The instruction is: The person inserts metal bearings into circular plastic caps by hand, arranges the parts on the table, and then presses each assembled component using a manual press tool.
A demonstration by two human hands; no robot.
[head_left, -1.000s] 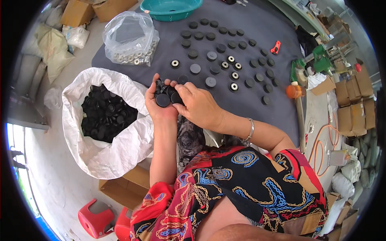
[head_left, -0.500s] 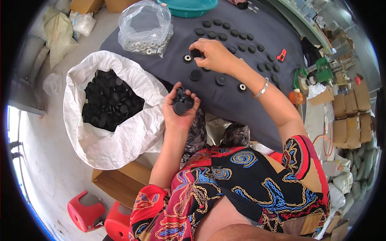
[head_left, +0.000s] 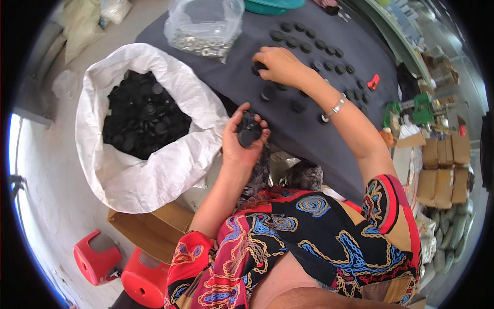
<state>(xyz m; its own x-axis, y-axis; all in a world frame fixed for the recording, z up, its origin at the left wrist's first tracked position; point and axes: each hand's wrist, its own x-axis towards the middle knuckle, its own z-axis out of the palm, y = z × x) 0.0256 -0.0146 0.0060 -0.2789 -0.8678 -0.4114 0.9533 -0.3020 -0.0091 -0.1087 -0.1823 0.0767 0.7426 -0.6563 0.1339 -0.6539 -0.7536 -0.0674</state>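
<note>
Plainly, the held caps (head_left: pixel 246 137) are black, round and flat-faced.

A short-sleeved black, red and tan top (head_left: pixel 321 226) with blue and cream chain-like swirls (head_left: pixel 313 205) fills the lower centre; a silver metal bangle (head_left: pixel 338 105) circles the right wrist (head_left: pixel 323 91); mottled black-and-grey trousers (head_left: pixel 303 176) show mid-frame.

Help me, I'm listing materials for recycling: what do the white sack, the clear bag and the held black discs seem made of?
White sack: probably woven plastic, matte; its rim stands in stiff creases.
Clear bag: thin plastic film, glossy; silvery parts show through.
Black discs: plastic or rubber, unclear which; dull, dark surfaces.
</note>
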